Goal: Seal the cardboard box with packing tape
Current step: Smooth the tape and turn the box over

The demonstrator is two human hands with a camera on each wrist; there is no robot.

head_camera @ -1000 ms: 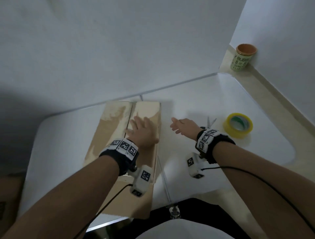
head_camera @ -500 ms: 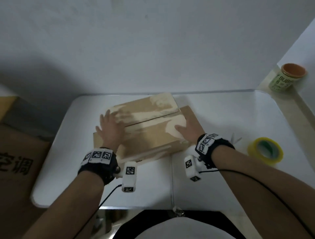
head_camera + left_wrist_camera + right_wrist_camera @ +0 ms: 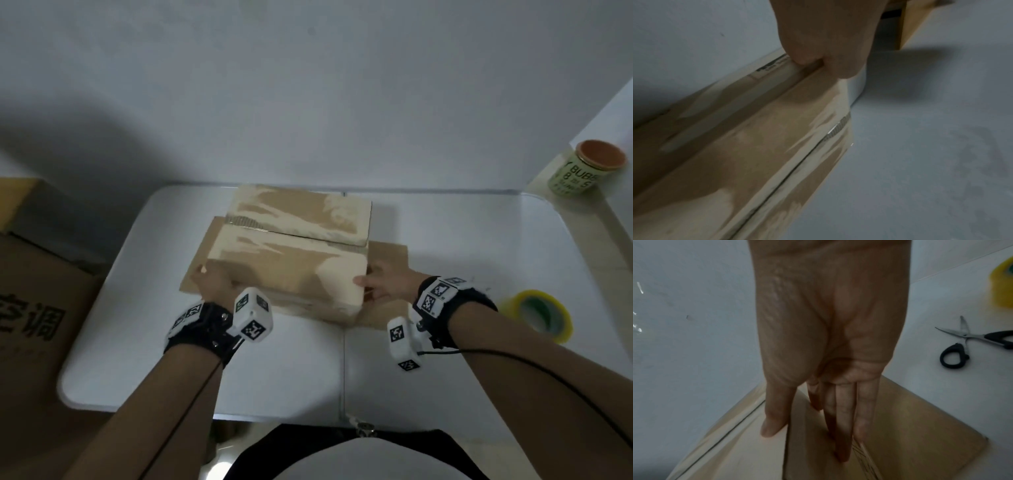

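White table (image 3: 291,370) against wall; cardboard box (image 3: 291,260) mid-table, seam looks untaped; left hand (image 3: 214,284) grips its left end; right hand (image 3: 390,287) straight-fingered against right end; butt flaps flush before fetching tape roll (image 3: 537,315).

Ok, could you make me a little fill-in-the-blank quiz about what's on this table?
1. The roll of packing tape is ____ in colour.
2. The scissors have ____ handles.
3. The cardboard box stands on a ____ table.
Missing words: yellow; black; white.
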